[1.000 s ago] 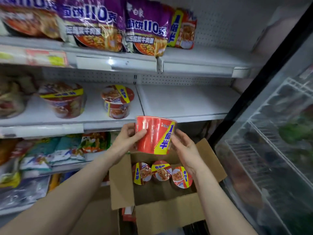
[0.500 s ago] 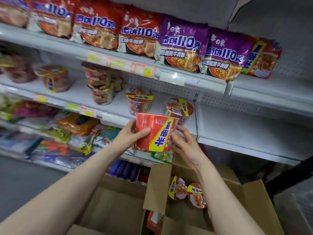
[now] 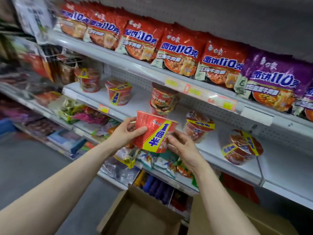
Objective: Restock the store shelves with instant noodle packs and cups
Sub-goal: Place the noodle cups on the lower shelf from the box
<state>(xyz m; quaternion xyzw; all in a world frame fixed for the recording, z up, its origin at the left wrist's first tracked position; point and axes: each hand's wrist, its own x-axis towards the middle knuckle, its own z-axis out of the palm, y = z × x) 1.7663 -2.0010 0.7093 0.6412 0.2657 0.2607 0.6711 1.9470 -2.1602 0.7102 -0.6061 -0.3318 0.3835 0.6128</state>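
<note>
One red noodle cup (image 3: 155, 133) in two hands

Goods on the far-left shelves are too blurred to read, and the cardboard box (image 3: 140, 216) is cut off at the lower edge. The left hand (image 3: 127, 133) and right hand (image 3: 182, 146) each have their grip closed round the red noodle cup. It is held tilted in the air, in front of the middle shelf (image 3: 141, 99).
</note>
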